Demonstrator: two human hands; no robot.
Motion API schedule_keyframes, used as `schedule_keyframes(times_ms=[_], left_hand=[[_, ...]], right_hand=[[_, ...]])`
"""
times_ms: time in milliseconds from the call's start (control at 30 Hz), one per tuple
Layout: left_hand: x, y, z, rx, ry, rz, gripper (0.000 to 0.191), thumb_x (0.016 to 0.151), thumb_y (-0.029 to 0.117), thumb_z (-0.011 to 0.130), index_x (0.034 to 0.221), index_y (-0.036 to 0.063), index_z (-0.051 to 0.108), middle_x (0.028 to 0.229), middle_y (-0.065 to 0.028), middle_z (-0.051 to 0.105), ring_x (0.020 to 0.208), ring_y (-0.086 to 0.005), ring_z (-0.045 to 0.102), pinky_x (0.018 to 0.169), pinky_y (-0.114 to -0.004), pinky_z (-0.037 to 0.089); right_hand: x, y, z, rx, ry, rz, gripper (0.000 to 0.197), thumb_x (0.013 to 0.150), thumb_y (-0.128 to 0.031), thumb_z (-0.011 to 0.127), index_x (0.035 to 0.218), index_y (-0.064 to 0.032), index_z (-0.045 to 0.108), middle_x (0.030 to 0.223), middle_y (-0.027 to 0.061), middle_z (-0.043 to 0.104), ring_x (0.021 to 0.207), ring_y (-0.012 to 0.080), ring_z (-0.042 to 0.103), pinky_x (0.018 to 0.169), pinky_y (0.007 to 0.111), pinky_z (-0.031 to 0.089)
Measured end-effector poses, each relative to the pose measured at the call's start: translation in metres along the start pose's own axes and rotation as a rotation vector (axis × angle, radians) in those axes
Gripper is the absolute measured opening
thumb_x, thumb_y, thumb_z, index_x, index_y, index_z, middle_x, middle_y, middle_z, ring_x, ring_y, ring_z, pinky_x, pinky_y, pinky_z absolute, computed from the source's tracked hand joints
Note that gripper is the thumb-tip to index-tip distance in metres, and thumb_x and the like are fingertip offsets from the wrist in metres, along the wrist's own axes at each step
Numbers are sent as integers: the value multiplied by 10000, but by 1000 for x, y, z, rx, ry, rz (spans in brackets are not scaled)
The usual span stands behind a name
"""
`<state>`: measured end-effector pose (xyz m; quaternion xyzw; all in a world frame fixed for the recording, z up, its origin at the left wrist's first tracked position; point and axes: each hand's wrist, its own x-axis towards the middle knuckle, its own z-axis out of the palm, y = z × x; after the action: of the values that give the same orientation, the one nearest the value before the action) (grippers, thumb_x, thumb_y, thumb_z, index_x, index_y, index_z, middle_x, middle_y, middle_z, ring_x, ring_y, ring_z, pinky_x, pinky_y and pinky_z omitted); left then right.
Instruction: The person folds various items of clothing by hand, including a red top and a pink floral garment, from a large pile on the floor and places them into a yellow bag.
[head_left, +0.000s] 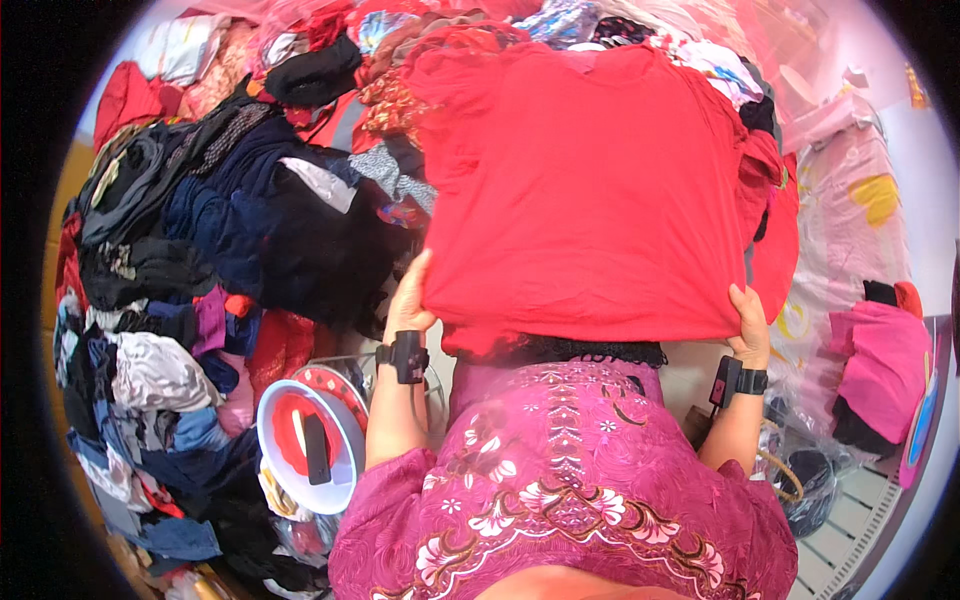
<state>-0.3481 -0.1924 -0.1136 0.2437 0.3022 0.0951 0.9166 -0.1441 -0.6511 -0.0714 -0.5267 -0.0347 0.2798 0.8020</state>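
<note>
A red short-sleeved shirt (592, 195) is spread out in front of me, its neckline at the far end and its hem towards my body. My left hand (417, 296) grips the shirt's near left corner, thumb on top. At the near right corner, my right hand (748, 322) pinches the hem, with the other fingers hidden beneath the cloth. Both wrists wear black strapped devices. More red cloth shows past the shirt's right edge, and some black lace-edged fabric (600, 351) lies under the hem near my lap.
Piles of dark clothes (285, 232) cover the left side, with mixed garments (165, 367) nearer. A light blue basin (349, 480) holding a black object stands left of me. Heaped clothes lie beyond the shirt. At right are a pink garment (874, 367) and a plastic-wrapped container (806, 480).
</note>
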Motion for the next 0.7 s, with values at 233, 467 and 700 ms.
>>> schedule_keyframes(times_ms=[233,467,700], left_hand=[[-13,38,23,287,-248,215,352,926,193,547,1232,22,515,1190,-81,591,1043,-201,591,915,-352,467],[-22,56,6,82,-290,333,327,958,215,488,1221,20,513,1189,-119,588,1055,-241,590,914,-385,474],[-31,50,-3,85,-297,332,324,970,210,457,1230,22,503,1199,-120,576,1088,-252,568,934,-396,456]], right_hand=[[7,-48,13,-75,86,-216,312,903,-145,567,1183,-8,558,1125,77,621,1005,164,599,888,314,464],[6,-54,9,192,-3,-235,325,919,-119,527,1221,-1,516,1216,117,570,1112,225,550,975,365,421],[4,-29,-13,443,-98,-107,316,904,-60,495,1210,19,503,1232,144,556,1150,260,527,997,395,410]])
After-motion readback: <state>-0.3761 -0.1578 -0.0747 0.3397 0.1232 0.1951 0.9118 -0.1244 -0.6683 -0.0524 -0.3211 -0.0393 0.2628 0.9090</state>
